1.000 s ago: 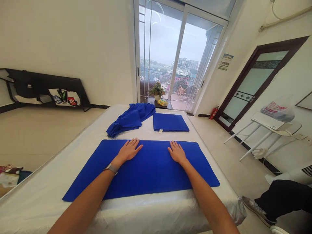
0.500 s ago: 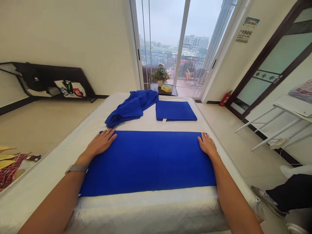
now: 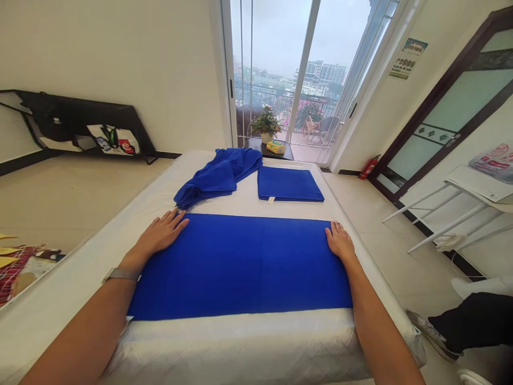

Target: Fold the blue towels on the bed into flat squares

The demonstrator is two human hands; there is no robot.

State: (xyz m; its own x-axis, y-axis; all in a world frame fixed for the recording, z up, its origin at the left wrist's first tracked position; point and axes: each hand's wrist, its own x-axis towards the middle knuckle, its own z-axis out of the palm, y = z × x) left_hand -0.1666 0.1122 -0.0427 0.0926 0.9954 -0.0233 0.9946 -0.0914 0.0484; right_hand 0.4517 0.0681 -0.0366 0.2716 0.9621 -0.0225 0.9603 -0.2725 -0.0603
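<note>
A folded blue cloth [image 3: 248,267] lies flat as a wide rectangle on a pale, plastic-covered mattress [image 3: 256,347]. My left hand [image 3: 163,232] rests at its far left corner, fingers stretched out. Over the far right corner lies my right hand [image 3: 340,239], also open with the palm down. Beyond them sits a smaller folded blue cloth [image 3: 290,183] with a white tag on its near edge. To the left of that one, a crumpled blue cloth [image 3: 220,176] is heaped near the mattress's far end.
A small dark table [image 3: 285,154] with a potted plant [image 3: 266,125] and a yellow tissue pack [image 3: 276,146] stands beyond the mattress. At right are a white table [image 3: 476,184] and a person's dark-clad leg [image 3: 473,323]. A black rack [image 3: 80,128] lies along the left wall.
The view has shifted slightly. My left hand appears moved a little left at the far left corner of the cloth; my right hand stays at its corner.
</note>
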